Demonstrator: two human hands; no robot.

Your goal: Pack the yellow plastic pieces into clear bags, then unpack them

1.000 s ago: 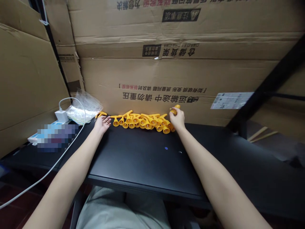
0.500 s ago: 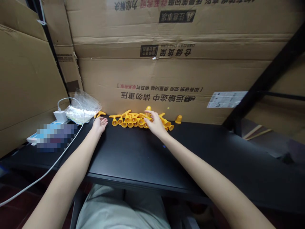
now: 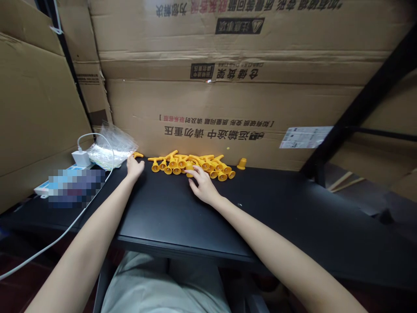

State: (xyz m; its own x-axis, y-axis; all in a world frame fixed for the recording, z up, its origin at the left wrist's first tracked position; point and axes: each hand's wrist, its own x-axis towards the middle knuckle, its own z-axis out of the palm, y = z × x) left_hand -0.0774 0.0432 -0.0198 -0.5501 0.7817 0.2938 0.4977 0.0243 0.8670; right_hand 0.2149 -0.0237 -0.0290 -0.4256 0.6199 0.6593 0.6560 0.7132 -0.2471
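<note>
My right hand is closed on a yellow cup-shaped plastic piece, held by the fingertips just in front of a pile of similar parts. That pile of yellow funnel-ended handles lies along the back of the black table, many with their open mouths facing me. My left hand is at the back left, thumb apart from the fingers, beside an orange-yellow handle piece. Its fingertips are partly hidden, and I see nothing held in them.
A yellow cup piece stands alone right of the pile. Clear plastic bags, a white charger with a cable and a power strip are at the left. Cardboard walls the back of the black table.
My right hand has moved down, left and towards me with the yellow cup piece. My left hand has turned from palm-up, its fingers now reaching farther back beside the handle piece.
</note>
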